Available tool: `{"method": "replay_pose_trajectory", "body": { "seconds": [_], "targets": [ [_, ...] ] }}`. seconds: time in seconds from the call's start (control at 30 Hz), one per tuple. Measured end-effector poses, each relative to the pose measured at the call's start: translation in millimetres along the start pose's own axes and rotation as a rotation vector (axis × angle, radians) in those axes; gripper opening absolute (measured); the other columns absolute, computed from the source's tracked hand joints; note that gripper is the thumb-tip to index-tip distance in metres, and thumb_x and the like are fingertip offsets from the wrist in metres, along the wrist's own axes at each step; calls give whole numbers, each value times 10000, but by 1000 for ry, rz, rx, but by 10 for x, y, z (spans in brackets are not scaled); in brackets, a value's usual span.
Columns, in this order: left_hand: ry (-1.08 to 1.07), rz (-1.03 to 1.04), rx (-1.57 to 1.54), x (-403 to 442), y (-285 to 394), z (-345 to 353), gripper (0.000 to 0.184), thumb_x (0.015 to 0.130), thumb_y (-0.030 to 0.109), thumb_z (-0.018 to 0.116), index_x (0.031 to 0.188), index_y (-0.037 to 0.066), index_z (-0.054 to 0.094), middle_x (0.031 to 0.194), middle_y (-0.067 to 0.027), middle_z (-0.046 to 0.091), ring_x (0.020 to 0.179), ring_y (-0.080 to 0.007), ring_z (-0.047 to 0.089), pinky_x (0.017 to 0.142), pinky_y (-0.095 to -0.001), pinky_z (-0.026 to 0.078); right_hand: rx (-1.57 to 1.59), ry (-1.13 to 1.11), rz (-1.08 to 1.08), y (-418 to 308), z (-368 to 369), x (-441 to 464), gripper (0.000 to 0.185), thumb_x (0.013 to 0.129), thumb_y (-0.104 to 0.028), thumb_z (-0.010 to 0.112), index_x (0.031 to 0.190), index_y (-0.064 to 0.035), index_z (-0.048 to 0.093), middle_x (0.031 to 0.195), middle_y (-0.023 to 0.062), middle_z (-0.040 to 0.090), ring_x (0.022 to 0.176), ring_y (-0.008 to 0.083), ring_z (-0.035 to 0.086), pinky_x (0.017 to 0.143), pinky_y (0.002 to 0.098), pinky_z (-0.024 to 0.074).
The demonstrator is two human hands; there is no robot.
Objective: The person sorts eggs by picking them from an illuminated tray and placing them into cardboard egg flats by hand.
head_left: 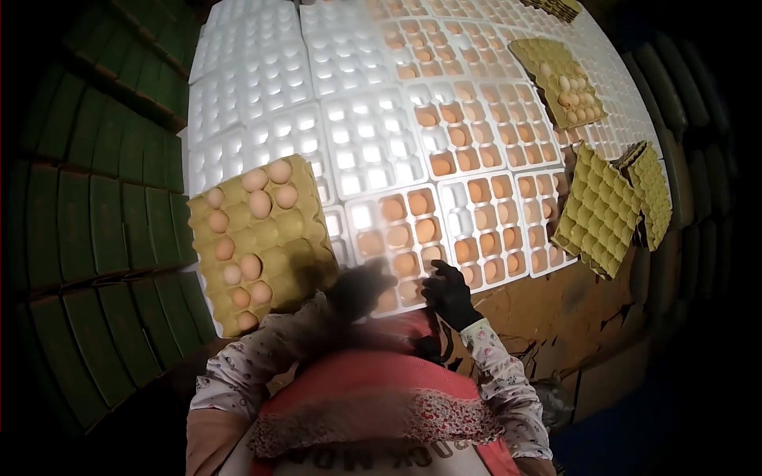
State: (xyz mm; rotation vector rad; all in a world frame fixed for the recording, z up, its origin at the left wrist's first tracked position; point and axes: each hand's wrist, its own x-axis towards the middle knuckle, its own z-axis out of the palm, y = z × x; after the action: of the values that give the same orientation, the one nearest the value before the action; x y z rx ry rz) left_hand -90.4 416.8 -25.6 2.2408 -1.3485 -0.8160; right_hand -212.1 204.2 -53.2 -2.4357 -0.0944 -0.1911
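Observation:
Both hands wear dark gloves at the front edge of a white foam egg tray [402, 243]. My left hand [362, 290] is blurred over the tray's lower left cells; its fingers are smeared, and anything in them is hidden. At the lower right cells, my right hand [448, 295] has its fingers apart and bent, with nothing visible in them. Brown eggs [425, 231] sit in most of this tray's cells, and its top left cell is empty. To the left lies a yellowish pulp tray [277, 234] with several eggs along its left side and top.
More white trays [367, 147] cover the table, many with eggs at the right. Another pulp tray [546, 57] with eggs lies at the back right. Pulp trays without eggs [601, 208] overlap at the right edge. Green boxes [70, 230] are stacked along the left.

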Motion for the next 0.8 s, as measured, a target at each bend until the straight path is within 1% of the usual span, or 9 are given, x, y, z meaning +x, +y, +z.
{"method": "replay_pose_trajectory", "body": {
  "seconds": [0.13,0.23,0.33,0.47,0.57,0.63,0.7,0.73,0.8],
  "targets": [
    [441,54,-159,384,-246,-238,309,693,75,631,989,99,544,992,-100,507,883,-278,525,756,-357,459,160,98,191,-93,48,-86,214,703,-88,674,910,-89,621,1098,152,547,964,300,550,762,374,475],
    [629,-10,-278,770,-340,-482,146,706,28,584,834,63,524,883,-93,515,832,-281,504,728,-351,438,55,99,123,-121,9,26,191,722,-75,657,909,-79,619,1017,126,584,917,296,574,741,358,485],
    [814,146,-122,923,-672,-269,147,702,-3,539,836,53,525,853,-105,518,823,-287,499,726,-362,432,46,76,61,-186,-54,170,173,731,-45,644,901,-62,615,947,112,600,875,286,586,733,350,485],
    [590,-28,-198,434,-387,-630,183,716,-30,527,883,42,550,899,-115,548,880,-290,528,778,-358,443,30,21,-16,-327,61,418,155,743,-19,631,894,-45,609,893,107,606,830,278,592,704,336,481],
    [711,-7,-93,-395,-175,-980,251,766,14,594,1014,30,560,1003,-124,568,970,-270,539,817,-346,451,264,17,-44,-678,115,728,153,740,2,623,888,-33,603,878,104,602,815,274,594,690,329,476],
    [833,-128,-207,-1033,-346,-937,233,773,11,587,1004,26,561,985,-106,568,920,-257,543,788,-343,454,465,-33,43,-966,212,934,104,780,-97,605,876,-62,628,836,86,615,800,261,586,718,347,470],
    [927,-256,-171,-1649,-597,-914,268,747,81,638,996,19,561,924,-97,561,820,-220,555,700,-318,466,516,-119,-84,-1310,281,1252,156,785,-111,614,933,-65,624,881,102,609,846,273,577,744,350,466],
    [603,-354,201,-1960,-788,-924,297,743,114,647,1014,25,563,916,-100,559,822,-229,567,683,-314,475,354,-54,-270,-1506,336,1414,221,788,-130,607,999,-65,601,956,115,594,886,282,563,759,363,462],
    [409,-480,-273,-2149,-787,-917,279,768,144,623,1020,36,567,927,-104,569,815,-249,573,695,-329,479,308,-124,-366,-1803,583,1718,308,774,-127,587,1064,-36,543,1009,126,562,940,293,551,779,382,457]
  ]
}}
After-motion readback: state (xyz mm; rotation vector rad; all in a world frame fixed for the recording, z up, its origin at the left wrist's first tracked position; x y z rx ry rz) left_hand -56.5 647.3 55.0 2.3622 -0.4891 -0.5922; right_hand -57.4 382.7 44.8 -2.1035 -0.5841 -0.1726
